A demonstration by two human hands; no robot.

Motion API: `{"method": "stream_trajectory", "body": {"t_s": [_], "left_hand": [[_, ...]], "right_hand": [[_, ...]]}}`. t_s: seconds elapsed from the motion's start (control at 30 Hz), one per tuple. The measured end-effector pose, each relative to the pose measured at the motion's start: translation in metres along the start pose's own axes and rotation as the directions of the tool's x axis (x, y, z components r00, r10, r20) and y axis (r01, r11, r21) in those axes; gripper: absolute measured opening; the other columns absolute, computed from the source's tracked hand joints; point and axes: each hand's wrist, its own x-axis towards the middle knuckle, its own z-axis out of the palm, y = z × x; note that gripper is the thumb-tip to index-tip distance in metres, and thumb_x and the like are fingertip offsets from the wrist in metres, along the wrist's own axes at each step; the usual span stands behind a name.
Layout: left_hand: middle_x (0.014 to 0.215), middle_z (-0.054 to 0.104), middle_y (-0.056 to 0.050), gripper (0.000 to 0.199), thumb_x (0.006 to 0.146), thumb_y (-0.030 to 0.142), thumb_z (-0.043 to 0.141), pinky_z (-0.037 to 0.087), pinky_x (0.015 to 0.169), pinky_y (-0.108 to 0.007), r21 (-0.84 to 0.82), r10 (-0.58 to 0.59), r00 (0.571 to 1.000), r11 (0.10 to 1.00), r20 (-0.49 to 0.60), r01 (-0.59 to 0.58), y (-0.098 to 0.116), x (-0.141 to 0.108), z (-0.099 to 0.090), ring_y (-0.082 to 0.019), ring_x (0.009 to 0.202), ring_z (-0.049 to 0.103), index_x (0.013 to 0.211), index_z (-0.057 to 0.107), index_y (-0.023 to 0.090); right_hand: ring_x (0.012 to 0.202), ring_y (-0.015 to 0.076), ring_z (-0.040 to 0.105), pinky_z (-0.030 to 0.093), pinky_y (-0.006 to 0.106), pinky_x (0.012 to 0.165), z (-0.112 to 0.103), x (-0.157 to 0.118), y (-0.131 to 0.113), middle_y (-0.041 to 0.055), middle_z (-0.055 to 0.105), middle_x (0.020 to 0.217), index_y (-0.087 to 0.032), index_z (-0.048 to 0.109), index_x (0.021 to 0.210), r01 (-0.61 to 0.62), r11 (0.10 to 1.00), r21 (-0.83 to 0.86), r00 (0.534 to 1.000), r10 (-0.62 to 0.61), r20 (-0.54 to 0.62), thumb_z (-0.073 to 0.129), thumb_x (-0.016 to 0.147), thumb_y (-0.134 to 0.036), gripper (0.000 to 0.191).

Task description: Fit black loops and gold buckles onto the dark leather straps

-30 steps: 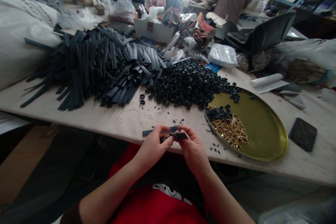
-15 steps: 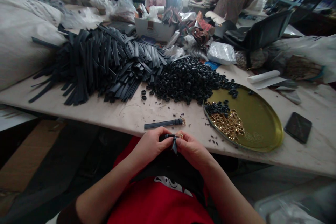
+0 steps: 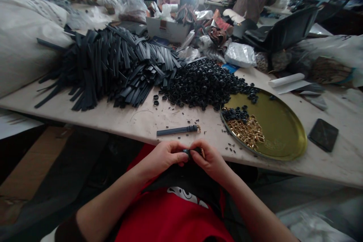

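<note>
My left hand [image 3: 169, 155] and my right hand [image 3: 206, 155] meet just off the table's front edge, both closed on one dark strap [image 3: 187, 152]. A gold buckle [image 3: 202, 153] shows by the right fingers; most of the strap is hidden by the fingers. Just beyond my hands lies another dark strap [image 3: 172, 131] with a gold buckle at its right end. Further back are a heap of dark strap loops [image 3: 201, 83] and a big pile of dark strips [image 3: 104, 64]. Gold buckles [image 3: 248, 130] and some loops lie in a round gold tray [image 3: 283, 136] to the right.
A black phone-like slab [image 3: 323, 135] lies right of the tray. White sacking [image 3: 25, 45] bulges at the left. Behind the piles stand a white box [image 3: 167, 31] and a silver packet [image 3: 240, 55]. Two people are at the back. Tiny dark bits dot the table [image 3: 133, 124].
My fingers have closed round the strap, whose hanging end no longer shows. The gold buckle has shifted to the right, with my right hand. The other strap stays on the table.
</note>
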Motion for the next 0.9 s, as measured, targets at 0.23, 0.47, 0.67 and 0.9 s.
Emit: {"method": "stream_trajectory", "body": {"t_s": [0.23, 0.47, 0.67, 0.9], "left_hand": [[0.080, 0.065, -0.002, 0.027, 0.070, 0.023, 0.061, 0.044, 0.061, -0.024, -0.012, -0.037, 0.997, 0.999, 0.061, 0.038, -0.001, 0.010, -0.001, -0.012, 0.065, 0.057, 0.095, 0.062, 0.014], [0.070, 0.064, 0.000, 0.018, 0.070, 0.027, 0.060, 0.043, 0.060, -0.023, 0.150, -0.051, 0.996, 0.987, -0.073, 0.061, 0.022, 0.015, -0.013, -0.013, 0.065, 0.058, 0.082, 0.058, 0.014], [0.076, 0.065, 0.000, 0.023, 0.073, 0.033, 0.058, 0.041, 0.060, -0.023, 0.443, 0.109, 0.992, 0.894, -0.064, -0.070, 0.034, 0.044, -0.040, -0.014, 0.068, 0.057, 0.087, 0.059, 0.015], [0.081, 0.064, -0.004, 0.024, 0.084, 0.029, 0.045, 0.041, 0.072, -0.026, 0.874, 0.412, 0.905, 0.473, -0.105, -0.113, 0.028, 0.076, -0.072, -0.016, 0.078, 0.057, 0.080, 0.066, 0.018]], "right_hand": [[0.063, 0.0137, 0.052, 0.038, 0.025, 0.059, -0.002, -0.003, 0.000, -0.0001, 0.056, 0.071, -0.020, 0.049, 0.088, 0.040, 0.977, -0.208, 0.996, -0.022, 0.089, 0.041, 0.085, -0.024, 0.009], [0.061, 0.0147, 0.055, 0.040, 0.026, 0.056, 0.019, 0.018, 0.004, 0.0014, 0.058, 0.071, -0.020, 0.046, 0.099, -0.017, 0.996, -0.091, 0.998, 0.012, -0.061, 0.033, 0.090, -0.034, 0.022], [0.063, 0.0150, 0.055, 0.042, 0.025, 0.057, 0.012, 0.055, 0.000, 0.0014, 0.058, 0.069, -0.019, 0.053, 0.095, -0.012, 0.999, -0.040, 0.990, 0.006, -0.138, 0.030, 0.090, -0.037, 0.029], [0.087, 0.0209, 0.057, 0.042, 0.034, 0.077, 0.004, 0.092, 0.037, 0.0070, 0.063, 0.093, -0.021, 0.063, 0.094, 0.199, 0.781, -0.592, 0.960, -0.277, -0.042, 0.042, 0.087, -0.028, 0.023]]}}
